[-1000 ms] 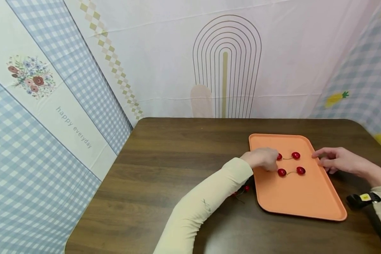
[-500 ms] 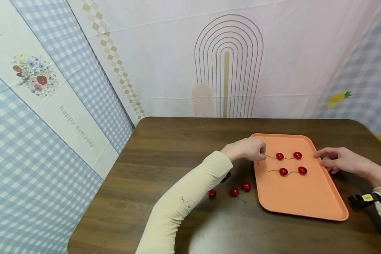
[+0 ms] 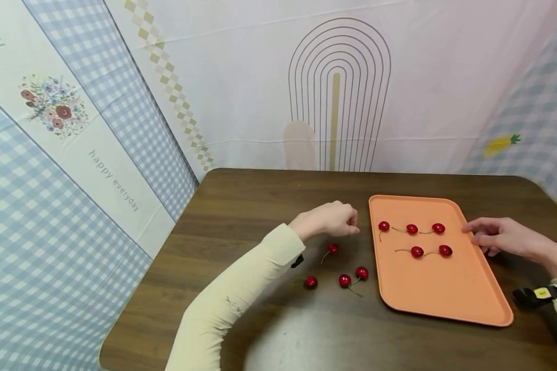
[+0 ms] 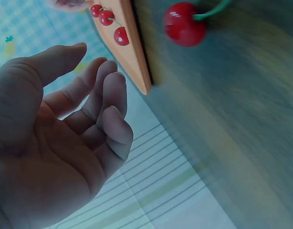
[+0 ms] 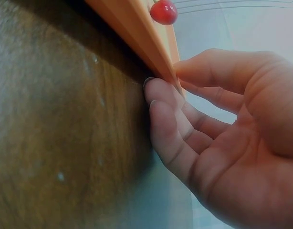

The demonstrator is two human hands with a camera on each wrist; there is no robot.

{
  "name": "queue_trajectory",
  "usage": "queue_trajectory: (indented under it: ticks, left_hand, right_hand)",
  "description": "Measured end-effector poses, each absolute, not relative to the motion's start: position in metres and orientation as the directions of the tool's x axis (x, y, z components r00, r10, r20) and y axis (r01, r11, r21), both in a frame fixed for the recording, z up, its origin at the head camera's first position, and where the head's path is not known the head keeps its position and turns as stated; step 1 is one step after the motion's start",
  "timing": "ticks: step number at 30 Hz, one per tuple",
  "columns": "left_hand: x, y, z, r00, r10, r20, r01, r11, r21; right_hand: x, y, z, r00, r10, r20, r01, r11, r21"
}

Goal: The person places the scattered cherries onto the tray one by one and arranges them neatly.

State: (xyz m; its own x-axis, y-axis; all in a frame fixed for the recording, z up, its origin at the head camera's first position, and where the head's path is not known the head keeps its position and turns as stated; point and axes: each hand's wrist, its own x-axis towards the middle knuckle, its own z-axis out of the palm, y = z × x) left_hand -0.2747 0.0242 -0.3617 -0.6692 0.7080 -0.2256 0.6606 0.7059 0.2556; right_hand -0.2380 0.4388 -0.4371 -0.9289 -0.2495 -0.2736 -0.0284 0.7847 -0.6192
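My left hand (image 3: 328, 219) is over the table, left of an orange tray (image 3: 438, 288). In the left wrist view its fingers are loosely bent with nothing between them. Just below that hand in the head view lies a red cherry (image 3: 332, 249) with a thin stem. My right hand (image 3: 515, 241) holds the tray's right rim; the right wrist view shows the thumb on the rim and fingertips against its underside. On the tray, cherries lie in two rows: three in the upper row, with the leftmost cherry (image 3: 383, 226) stem downward, and two below.
More cherries lie on the brown wooden table (image 3: 260, 206) left of the tray: a single cherry (image 3: 310, 282) and a close pair, including one cherry (image 3: 345, 281) whose stem points down right. A patterned cloth (image 3: 241, 93) hangs behind the table.
My left hand has drawn back left from the tray to the table, leaving a cherry at the upper row's left end. The right hand stays at the rim.
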Motion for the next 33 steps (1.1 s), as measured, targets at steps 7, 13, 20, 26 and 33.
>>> queue_trajectory:
  ticks: [7,13,20,26,33]
  left_hand:
    - [-0.264,-0.005,-0.366,-0.691,0.680,-0.245,0.630,0.733,0.256]
    - [-0.259,-0.022,-0.374,-0.717,0.626,-0.308,0.570,0.780,0.258]
    - [-0.254,-0.027,-0.387,-0.730,0.566,-0.383,0.508,0.824,0.250]
    - [-0.252,-0.024,-0.399,-0.730,0.573,-0.373,0.510,0.820,0.262]
    - [-0.255,-0.020,-0.402,-0.728,0.593,-0.345,0.533,0.805,0.260]
  right_hand:
    - [-0.238,0.440,-0.438,-0.931,-0.245,-0.270,-0.030,0.790,-0.613]
    - [-0.237,0.440,-0.439,-0.931,-0.256,-0.261,-0.042,0.783,-0.621]
    - [-0.236,0.440,-0.439,-0.932,-0.258,-0.255,-0.043,0.778,-0.627]
    - [-0.236,0.441,-0.440,-0.927,-0.263,-0.265,-0.040,0.776,-0.629]
    - [-0.237,0.440,-0.437,-0.925,-0.262,-0.273,-0.031,0.772,-0.635]
